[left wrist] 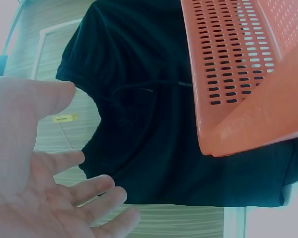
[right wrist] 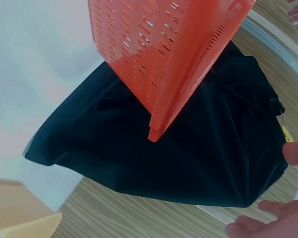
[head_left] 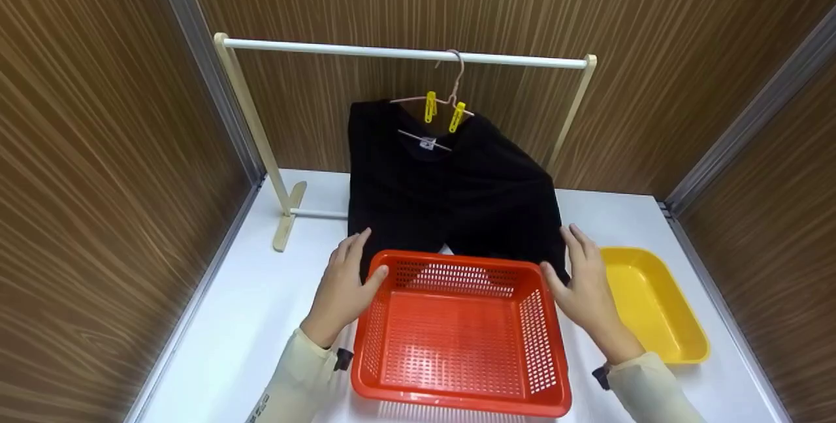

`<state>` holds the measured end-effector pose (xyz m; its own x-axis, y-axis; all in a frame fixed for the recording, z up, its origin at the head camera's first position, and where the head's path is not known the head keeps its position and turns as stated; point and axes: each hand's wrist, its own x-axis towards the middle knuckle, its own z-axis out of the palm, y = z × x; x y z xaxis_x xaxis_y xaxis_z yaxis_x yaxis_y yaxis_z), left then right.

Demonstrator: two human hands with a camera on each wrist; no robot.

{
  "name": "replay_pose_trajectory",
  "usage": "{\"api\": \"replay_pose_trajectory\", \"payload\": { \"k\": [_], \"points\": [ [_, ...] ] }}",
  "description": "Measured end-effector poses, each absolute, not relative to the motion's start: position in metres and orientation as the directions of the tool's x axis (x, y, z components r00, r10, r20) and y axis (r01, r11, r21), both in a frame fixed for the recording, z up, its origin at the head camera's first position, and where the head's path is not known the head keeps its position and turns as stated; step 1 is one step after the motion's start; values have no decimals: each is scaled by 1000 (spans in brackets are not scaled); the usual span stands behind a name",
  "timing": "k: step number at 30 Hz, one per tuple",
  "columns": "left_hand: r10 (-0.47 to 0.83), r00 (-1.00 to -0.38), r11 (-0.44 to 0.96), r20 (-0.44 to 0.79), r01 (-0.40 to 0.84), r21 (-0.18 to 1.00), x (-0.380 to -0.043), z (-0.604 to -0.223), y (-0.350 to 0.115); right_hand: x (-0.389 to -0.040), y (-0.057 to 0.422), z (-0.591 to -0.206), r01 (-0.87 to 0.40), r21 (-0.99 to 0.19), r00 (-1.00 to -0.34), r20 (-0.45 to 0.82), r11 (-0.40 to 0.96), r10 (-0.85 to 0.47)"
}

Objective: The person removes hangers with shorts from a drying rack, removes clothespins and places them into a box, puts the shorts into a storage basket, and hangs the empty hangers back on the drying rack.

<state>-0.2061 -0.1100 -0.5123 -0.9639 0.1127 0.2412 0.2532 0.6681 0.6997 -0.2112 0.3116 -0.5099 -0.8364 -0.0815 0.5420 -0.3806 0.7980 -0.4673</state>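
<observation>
Here, basket (head_left: 460, 399) opens upward, long axis unclear; left hand (head_left: 344, 284), right hand (head_left: 583, 287) wide.

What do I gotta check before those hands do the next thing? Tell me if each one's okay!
1. Hanger hooked over the white rail: ok.
2. Black garment hanging from the hanger: ok.
3. Yellow clips pinching the cloth: cannot tell.
4. Red basket empty: ok.
5. Left hand and right hand gripping the basket: not ok, fingers are open.
6. Yellow tray apart from the basket: ok.
</observation>
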Motion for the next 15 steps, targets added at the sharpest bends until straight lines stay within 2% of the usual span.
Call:
{"api": "replay_pose_trajectory", "payload": {
  "k": [7, 15],
  "points": [
    [89, -979, 530, 181, 201, 824, -212, -524, -118, -240, 317, -485, -380, -544, -845, 533, 748, -42],
    [83, -987, 501, 137, 160, 850, -210, -532, -122, -274, 322, -470, -308, -714, -911, 412, 629, 22]
  ]
}}
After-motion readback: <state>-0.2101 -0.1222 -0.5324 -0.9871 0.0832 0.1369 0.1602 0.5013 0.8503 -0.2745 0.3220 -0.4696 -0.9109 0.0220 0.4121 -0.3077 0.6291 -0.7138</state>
